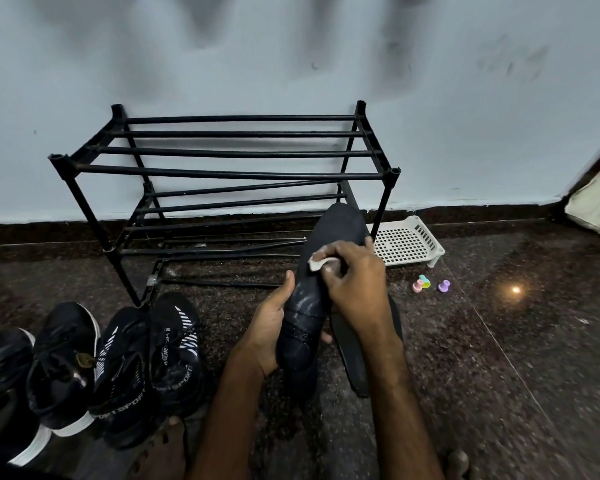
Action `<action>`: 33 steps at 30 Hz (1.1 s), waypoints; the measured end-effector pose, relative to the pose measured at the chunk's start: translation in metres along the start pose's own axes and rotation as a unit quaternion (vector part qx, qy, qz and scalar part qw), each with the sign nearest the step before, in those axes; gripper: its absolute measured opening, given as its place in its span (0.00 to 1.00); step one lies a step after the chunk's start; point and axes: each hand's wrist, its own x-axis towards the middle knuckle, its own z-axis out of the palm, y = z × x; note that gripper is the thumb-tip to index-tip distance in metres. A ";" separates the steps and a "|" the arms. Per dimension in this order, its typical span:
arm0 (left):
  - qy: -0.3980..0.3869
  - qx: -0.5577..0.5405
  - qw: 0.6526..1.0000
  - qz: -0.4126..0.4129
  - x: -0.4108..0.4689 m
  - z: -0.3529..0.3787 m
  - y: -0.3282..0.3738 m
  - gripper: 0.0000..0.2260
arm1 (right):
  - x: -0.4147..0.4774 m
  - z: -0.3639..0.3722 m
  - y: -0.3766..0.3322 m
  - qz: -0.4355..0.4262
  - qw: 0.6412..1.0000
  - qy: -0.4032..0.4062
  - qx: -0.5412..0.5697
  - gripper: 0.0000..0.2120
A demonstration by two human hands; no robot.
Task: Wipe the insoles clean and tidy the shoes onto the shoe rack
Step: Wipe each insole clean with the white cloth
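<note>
Bare left forearm [222, 410], bare right forearm [395, 386]

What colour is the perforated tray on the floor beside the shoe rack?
The tray is white, seen best in the head view.

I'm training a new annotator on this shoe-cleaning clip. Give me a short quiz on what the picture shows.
1. True or false: the black shoe rack already holds a shoe.
2. What does the right hand pinch against the insole? A) a brush B) a white wipe C) a shoelace
3. Fill in: the insole being wiped is held up by the ____ hand.

Key: 1 false, its shelves are bare. 2 B. 3 left: the left hand grips it.
</note>
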 end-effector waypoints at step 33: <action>0.002 0.059 0.998 0.029 -0.009 0.002 0.008 0.24 | 0.010 -0.023 0.022 -0.008 0.995 -0.090 0.030 0.12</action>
